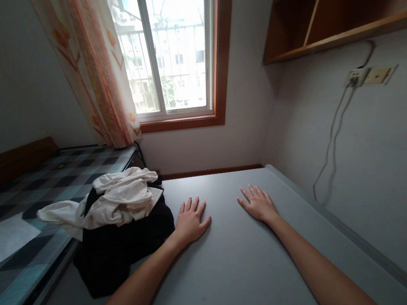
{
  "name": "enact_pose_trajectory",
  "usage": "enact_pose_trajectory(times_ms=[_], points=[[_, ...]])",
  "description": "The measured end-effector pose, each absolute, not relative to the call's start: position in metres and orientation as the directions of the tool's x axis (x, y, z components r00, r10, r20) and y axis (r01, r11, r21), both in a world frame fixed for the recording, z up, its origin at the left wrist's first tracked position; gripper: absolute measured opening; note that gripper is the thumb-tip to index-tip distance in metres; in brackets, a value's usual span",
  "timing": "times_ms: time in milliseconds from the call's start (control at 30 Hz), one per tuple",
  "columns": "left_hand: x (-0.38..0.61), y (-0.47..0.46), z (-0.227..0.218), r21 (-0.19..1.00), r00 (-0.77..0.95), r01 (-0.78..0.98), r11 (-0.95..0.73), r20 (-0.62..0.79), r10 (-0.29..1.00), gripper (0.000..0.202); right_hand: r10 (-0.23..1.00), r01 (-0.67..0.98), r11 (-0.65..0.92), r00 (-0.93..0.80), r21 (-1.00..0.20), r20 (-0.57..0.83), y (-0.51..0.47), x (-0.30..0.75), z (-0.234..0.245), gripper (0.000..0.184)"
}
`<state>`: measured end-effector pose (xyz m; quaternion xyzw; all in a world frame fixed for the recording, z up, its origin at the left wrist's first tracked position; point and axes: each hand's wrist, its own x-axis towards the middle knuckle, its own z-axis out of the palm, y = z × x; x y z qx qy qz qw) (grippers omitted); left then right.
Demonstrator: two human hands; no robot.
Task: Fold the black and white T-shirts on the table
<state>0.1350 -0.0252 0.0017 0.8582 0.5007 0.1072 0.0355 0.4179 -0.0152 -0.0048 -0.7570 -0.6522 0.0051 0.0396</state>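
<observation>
My left hand (192, 220) lies flat on the grey tabletop (232, 258), fingers spread and holding nothing. Close to its left side is a heap of cloth: a crumpled white garment (126, 195) on top of a black garment (140, 238). The black cloth hangs over the table's left side, and one white end stretches out toward the bed. On the right half of the tabletop, my right hand (259, 204) also rests palm down with its fingers apart and nothing in it.
A bed with a checked cover (89, 170) runs along the left, with a sheet of paper (3, 241) on it. Ahead are a window (174, 46) and a flowered curtain (90, 62). A wooden shelf (341, 32) and a plugged-in cable (331, 140) are on the right wall.
</observation>
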Motion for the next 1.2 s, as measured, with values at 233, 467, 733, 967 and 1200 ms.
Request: enact_pose_trajectory(times_ms=[233, 467, 733, 967, 1200], points=[[0.1339, -0.0252, 0.0007, 0.177, 0.478, 0.848, -0.5, 0.152, 0.865, 0.063, 0.989, 0.987, -0.147, 0.149, -0.058, 0.015, -0.0169, 0.4181, -0.0052, 0.067], [0.1345, -0.025, 0.0013, 0.174, 0.476, 0.85, -0.497, 0.147, 0.867, 0.062, 0.989, 0.987, -0.14, 0.142, -0.073, 0.03, -0.0167, 0.4195, -0.0065, 0.068], [0.1344, -0.0252, 0.0005, 0.161, 0.48, 0.85, -0.501, 0.153, 0.864, 0.062, 0.99, 0.988, -0.131, 0.134, -0.081, 0.033, -0.0177, 0.4211, -0.007, 0.066], [0.1342, -0.0251, 0.0011, 0.162, 0.48, 0.85, -0.501, 0.155, 0.864, 0.061, 0.99, 0.988, -0.116, 0.123, -0.097, 0.066, -0.0204, 0.4232, -0.0083, 0.063], [0.1341, -0.0266, 0.0036, 0.163, 0.481, 0.85, -0.5, 0.145, 0.865, 0.062, 0.99, 0.988, -0.111, 0.119, -0.106, 0.07, -0.0196, 0.4241, -0.0086, 0.063]])
